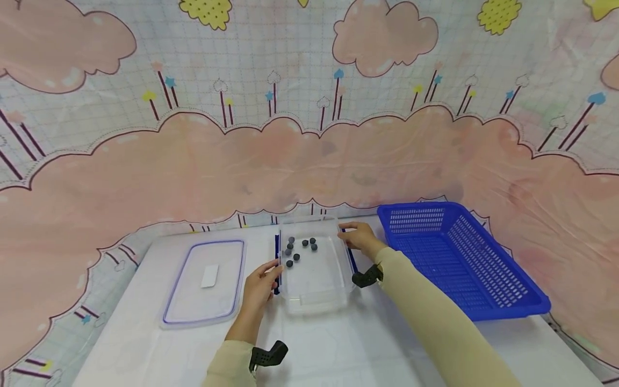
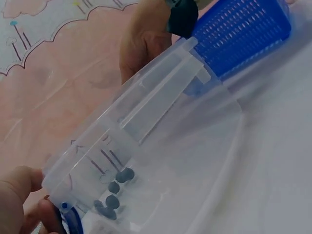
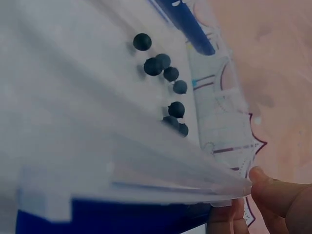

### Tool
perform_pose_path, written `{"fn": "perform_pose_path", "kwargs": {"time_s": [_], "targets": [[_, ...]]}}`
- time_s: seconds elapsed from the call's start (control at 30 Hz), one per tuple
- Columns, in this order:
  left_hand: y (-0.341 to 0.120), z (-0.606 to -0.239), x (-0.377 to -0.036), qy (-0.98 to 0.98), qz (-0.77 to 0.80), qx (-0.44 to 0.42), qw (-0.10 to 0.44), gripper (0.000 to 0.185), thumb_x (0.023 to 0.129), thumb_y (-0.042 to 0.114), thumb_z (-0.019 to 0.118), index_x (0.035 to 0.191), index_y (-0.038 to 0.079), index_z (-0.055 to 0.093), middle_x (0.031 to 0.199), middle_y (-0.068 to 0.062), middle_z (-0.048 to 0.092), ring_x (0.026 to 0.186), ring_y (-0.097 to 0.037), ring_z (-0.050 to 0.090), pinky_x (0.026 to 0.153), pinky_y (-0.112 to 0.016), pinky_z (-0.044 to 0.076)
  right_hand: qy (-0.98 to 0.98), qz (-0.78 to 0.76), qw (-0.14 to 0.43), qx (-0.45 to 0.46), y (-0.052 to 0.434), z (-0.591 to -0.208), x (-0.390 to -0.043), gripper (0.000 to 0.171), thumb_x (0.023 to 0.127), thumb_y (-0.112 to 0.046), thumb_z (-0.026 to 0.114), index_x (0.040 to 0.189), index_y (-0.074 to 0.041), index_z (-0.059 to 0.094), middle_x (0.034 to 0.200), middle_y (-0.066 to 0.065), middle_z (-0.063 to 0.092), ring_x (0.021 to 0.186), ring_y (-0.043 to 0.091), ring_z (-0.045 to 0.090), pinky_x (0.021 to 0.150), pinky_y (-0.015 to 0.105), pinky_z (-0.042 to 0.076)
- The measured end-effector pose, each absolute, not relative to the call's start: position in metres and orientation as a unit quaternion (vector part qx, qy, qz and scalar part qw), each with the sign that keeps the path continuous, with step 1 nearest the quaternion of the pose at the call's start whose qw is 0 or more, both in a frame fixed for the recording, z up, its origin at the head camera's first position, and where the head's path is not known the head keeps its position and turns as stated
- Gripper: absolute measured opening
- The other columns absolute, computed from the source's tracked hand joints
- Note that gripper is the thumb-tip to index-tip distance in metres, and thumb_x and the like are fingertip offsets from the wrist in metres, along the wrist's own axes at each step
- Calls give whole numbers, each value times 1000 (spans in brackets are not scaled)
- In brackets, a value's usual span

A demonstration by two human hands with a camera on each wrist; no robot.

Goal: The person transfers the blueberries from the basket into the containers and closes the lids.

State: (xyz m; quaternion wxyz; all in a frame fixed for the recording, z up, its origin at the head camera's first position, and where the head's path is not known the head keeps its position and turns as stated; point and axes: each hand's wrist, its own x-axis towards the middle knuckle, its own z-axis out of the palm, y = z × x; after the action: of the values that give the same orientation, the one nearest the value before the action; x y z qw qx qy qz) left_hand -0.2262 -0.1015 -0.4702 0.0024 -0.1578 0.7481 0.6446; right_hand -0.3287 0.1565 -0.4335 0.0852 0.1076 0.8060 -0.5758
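Note:
A clear plastic food box (image 1: 319, 279) with dark blue side latches is held at the middle of the white table. Inside lie several small, round, dark blueberries (image 1: 296, 257), mostly toward its left and far side. My left hand (image 1: 258, 285) grips the box's left edge, thumb at the rim and fingers by the blue latch (image 2: 73, 219). At the far right corner, my right hand (image 1: 360, 238) pinches the rim between thumb and fingers. In the right wrist view, the right thumb (image 3: 275, 192) presses on the rim while the other fingers are partly hidden below it.
To the left, a clear lid (image 1: 186, 301) with a blue seal and a white label lies flat on the table (image 1: 130, 317). A blue plastic basket (image 1: 503, 312) stands close by on the right. Behind the table hangs a patterned cloth (image 1: 309, 166).

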Motion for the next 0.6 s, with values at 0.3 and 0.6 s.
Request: {"fn": "perform_pose_path", "kwargs": {"time_s": [0.3,0.6], "targets": [[-213,-461,-201,865,411,-195,-212,34,96,28,61,118,3,69,105,-22,70,91,-36,64,72,-38,43,804,-580,90,100,167,-436,-322,40,95,-9,63,134,-2,59,114,14,62,81,15,56,81,28,55],[-287,-491,-170,880,330,-295,-174,40,94,25,59,125,-1,60,116,-27,60,103,-53,51,75,-58,41,801,-581,79,118,168,-437,-325,39,95,-10,65,133,-4,61,123,16,62,97,24,61,90,34,54]]}}
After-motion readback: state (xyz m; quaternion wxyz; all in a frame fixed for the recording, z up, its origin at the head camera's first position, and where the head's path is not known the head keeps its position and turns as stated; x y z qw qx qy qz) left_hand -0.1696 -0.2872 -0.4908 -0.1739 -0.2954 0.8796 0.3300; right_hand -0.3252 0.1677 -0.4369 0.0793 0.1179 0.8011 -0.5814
